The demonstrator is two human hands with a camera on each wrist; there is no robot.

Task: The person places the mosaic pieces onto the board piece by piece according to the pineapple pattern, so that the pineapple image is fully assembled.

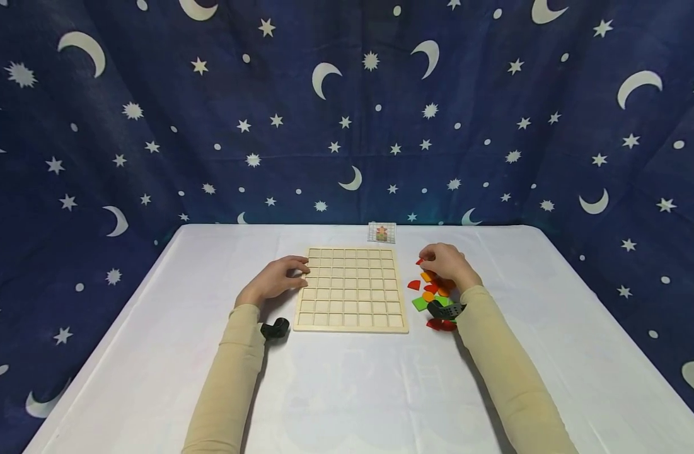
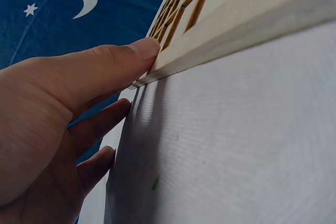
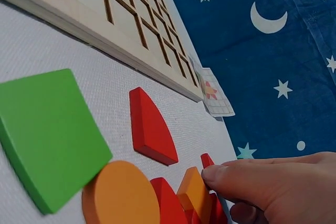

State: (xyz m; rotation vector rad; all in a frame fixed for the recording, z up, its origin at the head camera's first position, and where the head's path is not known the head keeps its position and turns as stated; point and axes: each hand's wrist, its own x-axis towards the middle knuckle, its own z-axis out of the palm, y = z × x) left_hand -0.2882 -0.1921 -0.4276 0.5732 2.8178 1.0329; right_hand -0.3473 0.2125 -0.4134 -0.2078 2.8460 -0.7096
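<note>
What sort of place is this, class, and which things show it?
Probably an indoor tabletop set up for a puzzle activity: a white table holds a grid board with coloured pieces beside it, and a starry cloth hangs behind.

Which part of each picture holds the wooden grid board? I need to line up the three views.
Head: the board lies flat at the middle, between the left hand and the right hand.
Left wrist: the board slants across the upper right, thumb at its edge.
Right wrist: the board fills the upper left, beyond the coloured pieces.
Shared landmark: the blue moon-and-star cloth.
</note>
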